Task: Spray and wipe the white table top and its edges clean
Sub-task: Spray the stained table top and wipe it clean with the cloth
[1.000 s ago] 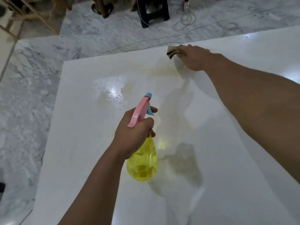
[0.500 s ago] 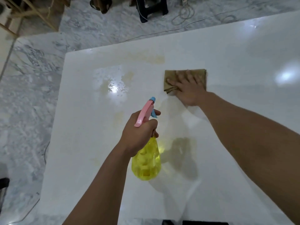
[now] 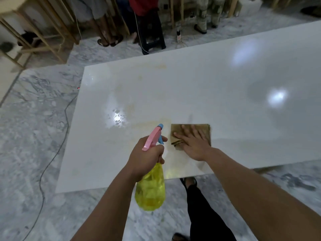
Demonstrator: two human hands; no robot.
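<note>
Your left hand (image 3: 145, 154) is curling its fingers around the spray bottle (image 3: 150, 186), keeping it ready over the near edge, while your right hand (image 3: 192, 142) is pressing spread fingers flat on the cloth (image 3: 177, 130), wiping the worktop (image 3: 225, 80).

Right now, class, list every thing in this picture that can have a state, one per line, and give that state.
left hand: grips the spray bottle's neck, finger by the trigger.
spray bottle: upright, held off the table, holding yellow liquid.
right hand: fingers spread flat, pressing the cloth.
cloth: folded, flat on the table.
table top: glossy, with yellowish smears and a wet, beaded patch.
</note>
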